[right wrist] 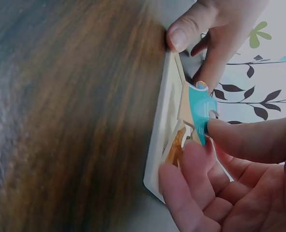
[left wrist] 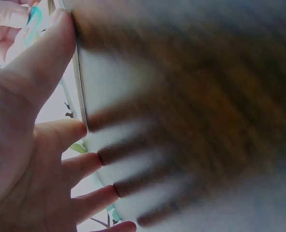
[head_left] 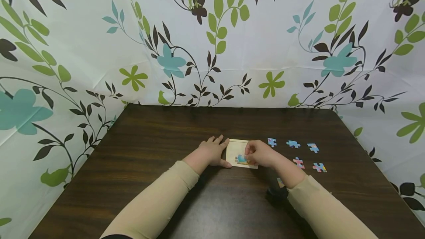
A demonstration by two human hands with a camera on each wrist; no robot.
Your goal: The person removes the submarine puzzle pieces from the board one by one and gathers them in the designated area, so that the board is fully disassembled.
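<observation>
A shallow pale wooden puzzle tray [head_left: 233, 147] lies on the table between the two hands. My left hand [head_left: 212, 153] has its fingers spread, with the thumb and index finger touching the tray's left edge. Over the tray's near right part, my right hand [head_left: 261, 153] pinches a blue and tan jigsaw piece [right wrist: 199, 108], which sits tilted in the right wrist view. Beside it in the tray is a brown-patterned piece [right wrist: 176, 147], partly covered by the right fingertips.
Several loose jigsaw pieces, among them a blue one [head_left: 293, 144] and a pink one [head_left: 299, 163], are spread right of the tray. Another piece [head_left: 280, 182] shows partly beside the right forearm. A patterned cloth [head_left: 206, 84] stands behind the dark wooden table [head_left: 159, 128].
</observation>
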